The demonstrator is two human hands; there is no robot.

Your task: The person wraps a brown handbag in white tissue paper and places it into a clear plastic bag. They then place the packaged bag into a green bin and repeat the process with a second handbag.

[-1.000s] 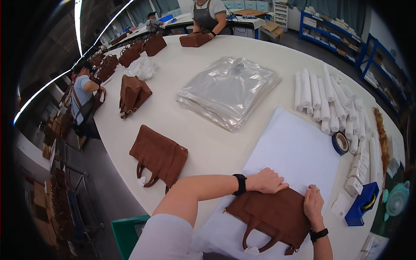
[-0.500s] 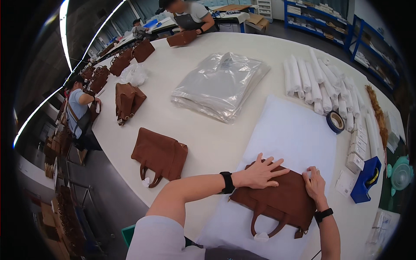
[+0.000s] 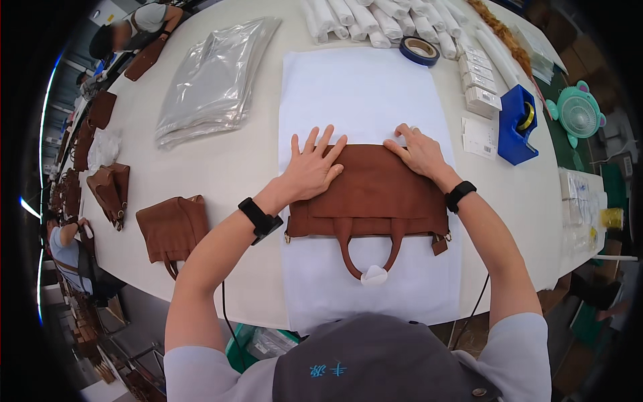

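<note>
A brown leather tote (image 3: 365,184) lies flat on a white sheet (image 3: 355,87), its top and looped handles toward me, with a small white wrap on the handle and a tag at the right corner. My left hand (image 3: 308,167) rests spread on the bag's left upper part, fingertips reaching past its far edge onto the sheet. My right hand (image 3: 418,154) touches the far edge near the right corner, thumb apart from its bent fingers. A second brown bag (image 3: 171,228) lies to my left.
Clear plastic bags (image 3: 207,87) are stacked back left; white rolls (image 3: 368,20), dark tape (image 3: 418,50), boxes (image 3: 481,100), a blue dispenser (image 3: 514,127) and a teal fan (image 3: 577,114) sit back right. Co-workers (image 3: 144,23) (image 3: 67,248) handle bags leftward. A green bin (image 3: 241,348) is below.
My view has swung down to centre the tote. The tote now lies straighter, top toward me. My left hand has opened out flat on it; my right hand has shifted along the far edge.
</note>
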